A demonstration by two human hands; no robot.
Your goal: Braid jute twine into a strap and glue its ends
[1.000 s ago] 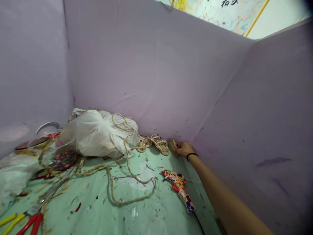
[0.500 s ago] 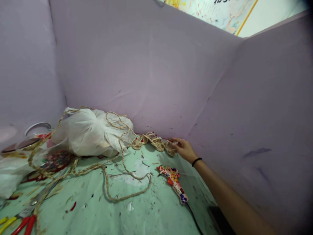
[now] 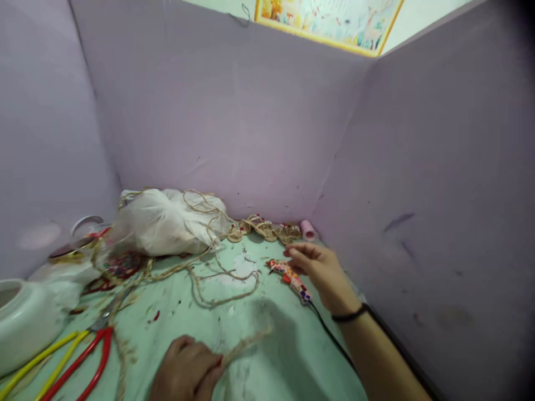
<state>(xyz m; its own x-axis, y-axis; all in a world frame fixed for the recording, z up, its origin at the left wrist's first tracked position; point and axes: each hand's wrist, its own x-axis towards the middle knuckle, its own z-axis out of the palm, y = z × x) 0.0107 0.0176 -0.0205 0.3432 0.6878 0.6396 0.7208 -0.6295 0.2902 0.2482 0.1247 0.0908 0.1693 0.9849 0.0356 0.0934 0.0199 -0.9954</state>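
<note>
My right hand (image 3: 322, 272) hovers over the green table beside a glue gun (image 3: 289, 274) covered in coloured patches, fingers loosely stretched and holding nothing. It wears a black band at the wrist. Behind it, against the purple wall, lie small woven jute pieces (image 3: 267, 229) with red beads, and a pink spool (image 3: 308, 229) in the corner. My left hand (image 3: 186, 372) is at the bottom edge, closed in a pinch on a short length of jute cord (image 3: 246, 345). A long loose jute rope (image 3: 217, 284) winds across the middle of the table.
A tied white plastic bag (image 3: 165, 221) wrapped in rope sits at the back. At the left are a glass jar (image 3: 86, 231), a white pot (image 3: 25, 317), scissors (image 3: 106, 309) and red and yellow pliers handles (image 3: 79, 362). Purple panels (image 3: 234, 111) enclose the green table (image 3: 267, 367).
My right hand has drawn back from the woven pieces at the wall to beside the glue gun. My left hand has come into view holding a jute cord. The view has shifted.
</note>
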